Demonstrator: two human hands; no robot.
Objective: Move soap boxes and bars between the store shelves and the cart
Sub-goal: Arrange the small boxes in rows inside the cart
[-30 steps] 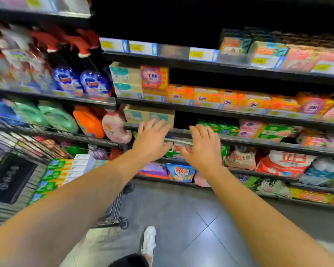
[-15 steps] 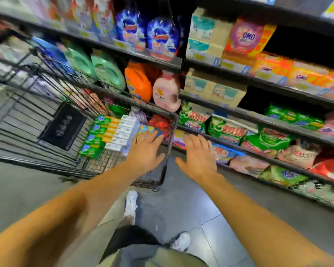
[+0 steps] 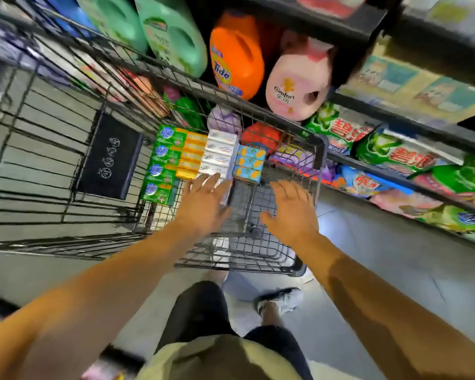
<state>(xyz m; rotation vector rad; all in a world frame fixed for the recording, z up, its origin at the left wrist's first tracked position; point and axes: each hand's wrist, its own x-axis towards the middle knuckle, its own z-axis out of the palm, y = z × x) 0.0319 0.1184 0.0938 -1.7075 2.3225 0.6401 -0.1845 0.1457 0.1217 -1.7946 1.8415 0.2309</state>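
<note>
Inside the black wire cart (image 3: 307, 266) lie rows of soap: green boxes (image 3: 162, 163), yellow-orange bars (image 3: 191, 156), white boxes (image 3: 219, 153) and blue-and-orange boxes (image 3: 249, 163). My left hand (image 3: 203, 204) hovers over the cart with fingers spread, its fingertips at the near end of the white row; I cannot tell whether they touch it. My right hand (image 3: 292, 209) is spread flat above the bare wire floor, just in front of the blue-and-orange boxes. Neither hand holds anything.
Store shelves rise behind and to the right of the cart: green jugs (image 3: 173, 34), an orange Tide jug (image 3: 235, 53), a pink Comfort jug (image 3: 298, 80), green detergent bags (image 3: 395, 149) and cardboard boxes (image 3: 412, 86). Grey floor tiles (image 3: 395, 270) lie to the right. My legs and shoes are below.
My view has swung down from the shelves onto the cart. Both empty hands have moved from the shelf edge to over the soap rows in the cart.
</note>
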